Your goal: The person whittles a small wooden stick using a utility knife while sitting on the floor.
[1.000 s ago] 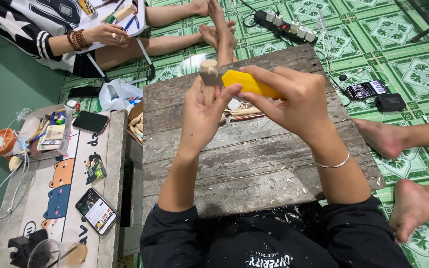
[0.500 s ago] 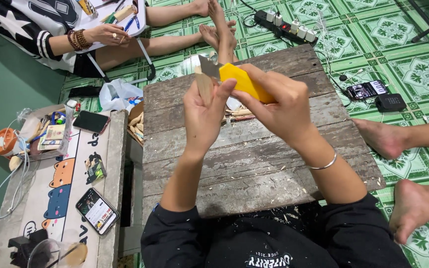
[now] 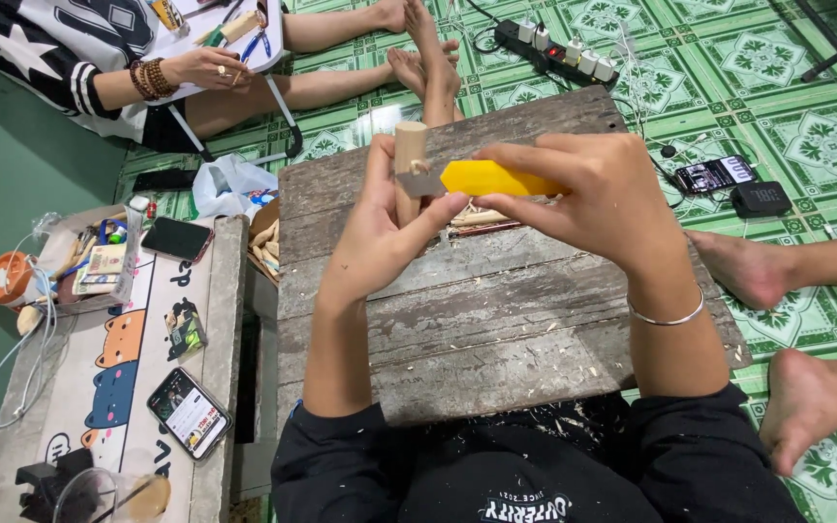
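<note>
My left hand (image 3: pixel 380 232) grips a short round wooden dowel (image 3: pixel 410 147), held upright above a weathered wooden board (image 3: pixel 496 320). My right hand (image 3: pixel 593 189) holds a yellow-handled utility knife (image 3: pixel 484 178), its blade laid against the side of the dowel. My left thumb presses near the blade. Wood shavings lie scattered on the board and on my dark clothing.
A low table (image 3: pixel 108 387) at left carries two phones (image 3: pixel 189 412), a cable and an orange cup (image 3: pixel 4 276). Another person sits at top left with tools on a white board (image 3: pixel 215 39). A power strip (image 3: pixel 554 48), a phone and a black box lie on the green tiled floor. Bare feet rest at right.
The knife has gone from tilted up over the dowel's top to level across its side, and the dowel's upper end now shows above the blade. Both hands shifted slightly.
</note>
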